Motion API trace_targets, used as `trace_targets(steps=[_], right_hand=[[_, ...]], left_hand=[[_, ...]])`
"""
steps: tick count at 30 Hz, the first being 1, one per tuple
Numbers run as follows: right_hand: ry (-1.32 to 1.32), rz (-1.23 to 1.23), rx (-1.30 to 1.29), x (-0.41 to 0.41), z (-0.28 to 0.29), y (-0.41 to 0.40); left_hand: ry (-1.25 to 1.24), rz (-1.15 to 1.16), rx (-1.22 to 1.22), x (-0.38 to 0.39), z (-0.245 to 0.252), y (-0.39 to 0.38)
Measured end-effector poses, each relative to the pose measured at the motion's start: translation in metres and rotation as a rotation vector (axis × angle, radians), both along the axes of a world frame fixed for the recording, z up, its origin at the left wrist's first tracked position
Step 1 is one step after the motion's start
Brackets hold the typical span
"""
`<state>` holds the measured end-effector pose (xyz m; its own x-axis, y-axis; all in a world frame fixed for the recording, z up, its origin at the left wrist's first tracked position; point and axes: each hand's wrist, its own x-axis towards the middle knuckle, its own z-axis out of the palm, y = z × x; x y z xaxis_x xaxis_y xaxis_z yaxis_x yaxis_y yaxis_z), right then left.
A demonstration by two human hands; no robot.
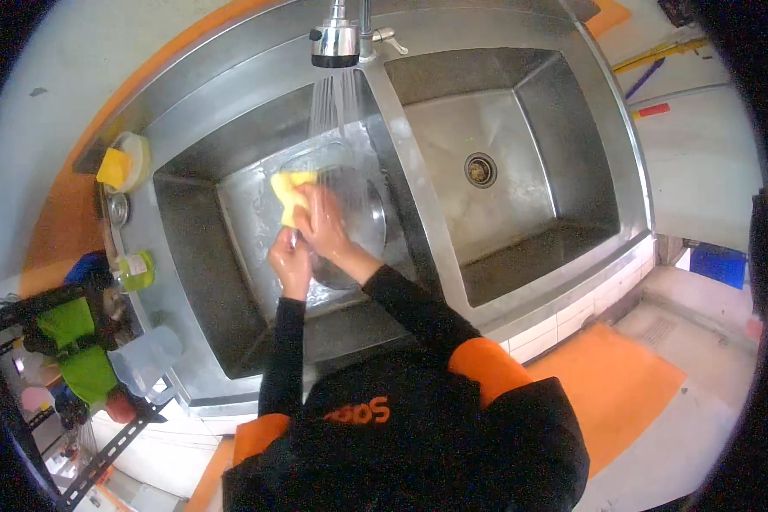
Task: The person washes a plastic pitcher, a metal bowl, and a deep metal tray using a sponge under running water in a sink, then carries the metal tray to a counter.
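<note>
My right hand (323,217) grips a yellow sponge or cloth (288,189) above the left basin (192,288) of a steel double sink. Close below it, my left hand (290,261) is closed around a small shiny piece (293,238), mostly hidden by the fingers; I cannot tell what it is. The two hands meet at the sponge. Beneath them lies a round, shiny vessel or lid (372,217) on the wet basin floor. Water streams from the chrome faucet head (336,45) just beyond my hands.
The right basin (499,141) has a drain (480,170). Along the left ledge stand a pale container with a yellow sponge (131,163), a green-labelled tub (137,270) and a translucent plastic jug (146,361). A black slotted metal rack (112,457) is at lower left.
</note>
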<state>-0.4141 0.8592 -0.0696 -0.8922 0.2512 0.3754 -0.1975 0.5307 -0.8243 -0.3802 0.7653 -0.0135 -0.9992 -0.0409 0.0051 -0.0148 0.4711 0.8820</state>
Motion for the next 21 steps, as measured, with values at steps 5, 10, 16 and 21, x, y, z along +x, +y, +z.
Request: trace_targets(steps=[5, 10, 16, 21], right_hand=[[-0.148, -0.297, 0.117, -0.029, -0.013, 0.047], [-0.566, -0.352, 0.328, 0.011, -0.049, 0.064], [-0.727, 0.035, 0.190, 0.080, -0.022, 0.032], [-0.338, -0.198, 0.072, 0.077, 0.019, 0.066]], left_hand=[[-0.100, 0.083, 0.116, 0.000, -0.003, -0.014], [0.080, 0.146, 0.191, -0.016, 0.013, -0.015], [0.218, 0.199, 0.042, -0.048, -0.007, -0.041], [0.093, 0.215, 0.485, -0.055, 0.000, -0.039]])
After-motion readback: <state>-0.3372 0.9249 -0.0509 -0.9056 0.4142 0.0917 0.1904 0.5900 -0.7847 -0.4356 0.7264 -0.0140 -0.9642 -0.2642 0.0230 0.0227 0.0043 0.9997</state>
